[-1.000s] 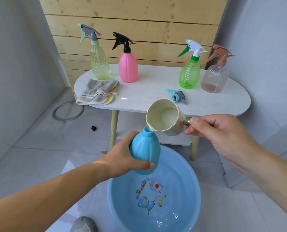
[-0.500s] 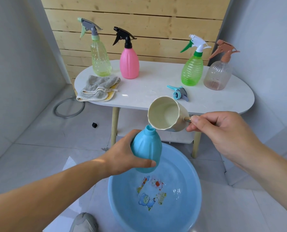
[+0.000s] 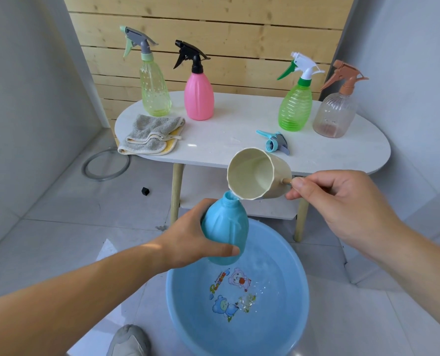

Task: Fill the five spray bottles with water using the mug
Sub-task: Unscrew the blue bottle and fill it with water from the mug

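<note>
A grey shoe [image 3: 129,340] and the near rim of a blue basin [image 3: 185,317] are cut off by the bottom edge. The opaque walls of the blue bottle [image 3: 225,227] hide how much it holds, and most of the mug's handle is lost inside the right hand [image 3: 342,201], with only a short wooden stub showing. The left hand [image 3: 188,240] is wrapped around the capless blue bottle, thumb across its front, holding it tilted over the basin's far side. The right hand pinches the handle of the cream mug [image 3: 257,176], which is tipped with its lip touching the bottle's open neck; a little water shows low inside the mug. The basin sits on the floor with clear, rippled water over a cartoon print. Behind, on the white oval tabletop [image 3: 239,124], four capped spray bottles stand upright: a yellow-green one [image 3: 153,91] and a pink one [image 3: 198,98] on the left, and a green one [image 3: 295,109] and a clear one with a brown trigger [image 3: 334,114] on the right. Their fill levels are hard to read. A folded grey cloth [image 3: 152,134] lies at the left end of the tabletop, and a blue trigger head [image 3: 274,142] lies on its side just beyond the mug. A grey ring [image 3: 105,164] and a small black object [image 3: 145,191] lie on the floor to the left of the table.
</note>
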`<state>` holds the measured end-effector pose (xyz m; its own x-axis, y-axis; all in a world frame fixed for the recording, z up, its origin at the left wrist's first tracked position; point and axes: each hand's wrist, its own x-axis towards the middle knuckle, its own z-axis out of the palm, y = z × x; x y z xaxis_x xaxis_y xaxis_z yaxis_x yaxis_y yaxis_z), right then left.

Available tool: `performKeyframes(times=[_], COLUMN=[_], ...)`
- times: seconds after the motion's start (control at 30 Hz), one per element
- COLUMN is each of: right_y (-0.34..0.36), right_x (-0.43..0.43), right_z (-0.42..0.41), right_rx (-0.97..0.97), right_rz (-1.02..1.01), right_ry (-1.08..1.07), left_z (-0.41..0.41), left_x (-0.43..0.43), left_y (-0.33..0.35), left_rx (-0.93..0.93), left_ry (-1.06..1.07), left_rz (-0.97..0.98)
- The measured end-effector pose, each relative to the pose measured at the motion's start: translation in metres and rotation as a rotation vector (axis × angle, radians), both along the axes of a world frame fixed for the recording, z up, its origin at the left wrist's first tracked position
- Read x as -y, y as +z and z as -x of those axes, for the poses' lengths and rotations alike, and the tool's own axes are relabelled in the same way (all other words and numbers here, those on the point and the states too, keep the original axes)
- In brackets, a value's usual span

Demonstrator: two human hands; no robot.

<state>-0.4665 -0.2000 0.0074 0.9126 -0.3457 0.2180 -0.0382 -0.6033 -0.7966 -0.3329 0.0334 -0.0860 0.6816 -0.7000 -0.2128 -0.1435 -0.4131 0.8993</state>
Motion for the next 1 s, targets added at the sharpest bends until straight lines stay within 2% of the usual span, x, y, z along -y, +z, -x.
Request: performKeyframes(times=[0.87,0.93,1.0], right_y=[0.0058,0.0040,-0.0009], right_x=[-0.0066,-0.0056,-0.0022], right_z=[0.0026,0.0017,-0.0014], right_rx=[-0.001,-0.020,-0.027], right_rz=[-0.043,-0.065,-0.173], right_ry=[-0.040,-0.040,-0.053], left_z=[0.0007,0.0007,0.0009], left_x=[0.0005,0.0004,0.0001], left_y=[-0.0035,-0.0032,-0.0027], left_rx=[0.014,0.016,0.016], left_ry=[-0.002,-0.001,-0.001], left_rz=[-0.020,-0.024,-0.026])
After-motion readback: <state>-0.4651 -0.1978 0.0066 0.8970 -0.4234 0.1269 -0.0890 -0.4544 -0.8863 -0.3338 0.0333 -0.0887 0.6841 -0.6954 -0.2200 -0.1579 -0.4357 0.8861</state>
